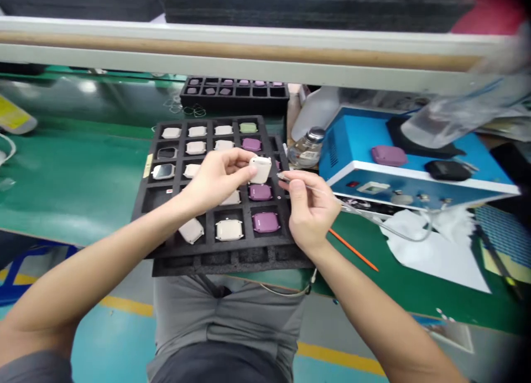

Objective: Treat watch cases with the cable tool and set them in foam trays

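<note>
Between the thumb and fingers of my left hand (222,178) is a cream watch case (261,170), held above a black foam tray (145,206). My right hand (313,209) pinches a thin, pen-like tool (286,178) with a pale cable trailing from it to the right. Its tip points at the watch case, with a small gap seen between them. In the tray's compartments lie cream cases, purple watch cases (266,222) and a green one (248,127). A cream case (191,230) sits tilted in the front row.
A blue box-shaped device (340,140) stands at right, with a purple case (389,156) on top. Beside it is a glass jar (307,148). An orange stick (354,250) and white paper (448,261) lie nearby. Another black tray (234,104) is behind; a shelf edge (249,54) crosses above.
</note>
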{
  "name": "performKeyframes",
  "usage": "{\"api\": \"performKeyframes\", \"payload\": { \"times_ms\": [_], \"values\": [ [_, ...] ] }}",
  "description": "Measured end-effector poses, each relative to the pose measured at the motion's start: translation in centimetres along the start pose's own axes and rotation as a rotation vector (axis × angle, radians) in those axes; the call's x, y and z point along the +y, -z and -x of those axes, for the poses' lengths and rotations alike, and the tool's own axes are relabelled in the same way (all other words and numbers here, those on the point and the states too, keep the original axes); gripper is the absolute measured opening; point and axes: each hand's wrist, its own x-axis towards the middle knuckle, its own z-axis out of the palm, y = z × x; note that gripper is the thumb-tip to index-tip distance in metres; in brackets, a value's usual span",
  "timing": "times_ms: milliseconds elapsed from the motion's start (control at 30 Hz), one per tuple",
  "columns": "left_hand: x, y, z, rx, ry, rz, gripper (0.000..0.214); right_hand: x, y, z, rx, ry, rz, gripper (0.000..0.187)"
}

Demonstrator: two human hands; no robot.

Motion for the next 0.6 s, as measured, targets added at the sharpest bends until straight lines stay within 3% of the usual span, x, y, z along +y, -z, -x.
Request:
{"api": "performKeyframes", "payload": {
  "times_ms": [100,333,600],
  "values": [
    [-0.9,-2.1,-0.7,0.039,0.01,0.109,0.036,0.1,0.1,-0.2,-0.016,0.025,0.008,0.017],
    [-2.0,-2.5,-0.4,0.132,0.177,0.425,0.039,-0.1,0.1,-0.3,-0.004,0.023,0.008,0.016],
    [-2.0,-3.0,0.0,0.144,0.089,0.319,0.044,0.0,0.2,-0.5,-0.026,0.017,0.019,0.015]
  ]
}}
